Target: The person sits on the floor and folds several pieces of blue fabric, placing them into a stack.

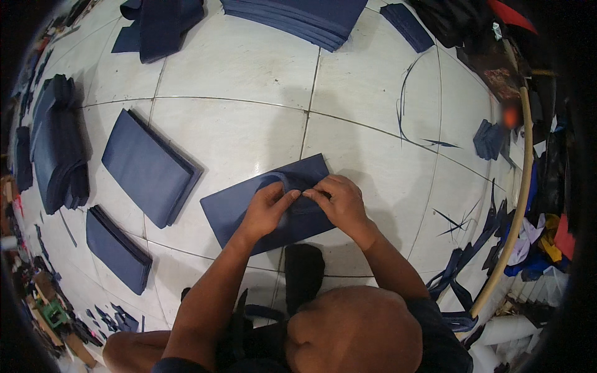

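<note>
A dark blue sheet of fabric-like material (227, 208) lies at a slant on the tiled floor in front of me. Over its middle, a piece of the same blue material curls up in a loop between my hands; whether it is part of the sheet or separate, I cannot tell. My left hand (268, 210) grips the curled blue material, thumb pointing inward. From the other side my right hand (339, 200) pinches it between thumb and fingers. The two thumb tips nearly meet, and they hide the exact spot being held.
Left of me lie folded blue stacks (149, 168), (118, 248) and a taller blue pile (59, 149). A large blue stack (298, 18) is at the far side. Thin blue offcuts (454, 221) and a curved wooden pole (522, 161) lie to the right, beside heaped cloth and plastic.
</note>
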Motion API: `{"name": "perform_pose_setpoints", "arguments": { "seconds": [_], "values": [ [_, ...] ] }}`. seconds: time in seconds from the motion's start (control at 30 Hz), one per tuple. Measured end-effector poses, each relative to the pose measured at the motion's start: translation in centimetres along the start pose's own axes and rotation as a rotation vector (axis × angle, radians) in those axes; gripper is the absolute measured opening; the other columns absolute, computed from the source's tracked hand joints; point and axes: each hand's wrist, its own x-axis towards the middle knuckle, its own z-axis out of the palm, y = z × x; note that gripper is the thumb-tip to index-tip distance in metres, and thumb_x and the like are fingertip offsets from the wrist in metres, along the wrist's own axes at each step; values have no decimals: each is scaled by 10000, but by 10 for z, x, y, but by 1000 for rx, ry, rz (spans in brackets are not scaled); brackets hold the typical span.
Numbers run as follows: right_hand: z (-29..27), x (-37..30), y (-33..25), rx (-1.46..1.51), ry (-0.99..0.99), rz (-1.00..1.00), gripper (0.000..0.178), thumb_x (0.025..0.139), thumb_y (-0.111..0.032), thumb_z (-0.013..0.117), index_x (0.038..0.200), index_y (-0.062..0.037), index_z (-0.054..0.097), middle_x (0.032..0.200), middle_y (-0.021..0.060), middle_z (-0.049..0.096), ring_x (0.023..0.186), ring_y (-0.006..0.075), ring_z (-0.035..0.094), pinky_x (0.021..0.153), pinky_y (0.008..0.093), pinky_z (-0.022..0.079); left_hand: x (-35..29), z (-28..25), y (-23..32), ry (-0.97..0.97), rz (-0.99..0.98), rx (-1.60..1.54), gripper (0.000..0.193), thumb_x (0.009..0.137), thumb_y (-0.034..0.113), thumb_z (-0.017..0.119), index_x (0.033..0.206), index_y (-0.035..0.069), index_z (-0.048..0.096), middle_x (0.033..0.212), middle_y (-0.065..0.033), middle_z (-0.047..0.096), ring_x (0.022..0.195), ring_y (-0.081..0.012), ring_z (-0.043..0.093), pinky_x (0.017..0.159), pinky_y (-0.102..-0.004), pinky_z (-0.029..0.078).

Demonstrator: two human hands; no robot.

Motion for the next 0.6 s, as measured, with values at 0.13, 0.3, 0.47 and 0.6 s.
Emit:
{"name": "perform_pose_setpoints", "arguments": {
  "seconds": [0.13,0.3,0.47,0.6],
  "values": [
    [-6,13,-1,94,-131,167,342,917,-314,692,766,-9,662,737,150,643,728,334,632,680,439,477,-3,2,0,0,-40,-117,336,958,225,698,724,77,508,668,71,434,639,-43,360,540,-264,309],
    [0,29,12,-140,-117,305,394,974,-366,606,800,-16,657,785,167,654,776,354,649,711,475,489,-2,2,-12,-51,-53,-192,265,969,204,682,767,91,555,672,75,465,648,-40,402,549,-254,323],
    [-6,19,-2,-94,348,153,266,935,-311,677,882,-50,655,856,123,658,799,323,646,726,468,495,-5,2,2,-26,-50,-215,255,970,213,682,786,84,562,678,73,478,645,-41,410,546,-245,321],
    [-3,-2,-13,-129,29,-78,249,851,-276,760,854,-49,658,802,102,639,773,284,641,720,411,487,-1,1,-19,-21,-43,-184,282,971,227,681,767,77,555,681,65,474,646,-48,407,538,-259,322]
  ]
}}
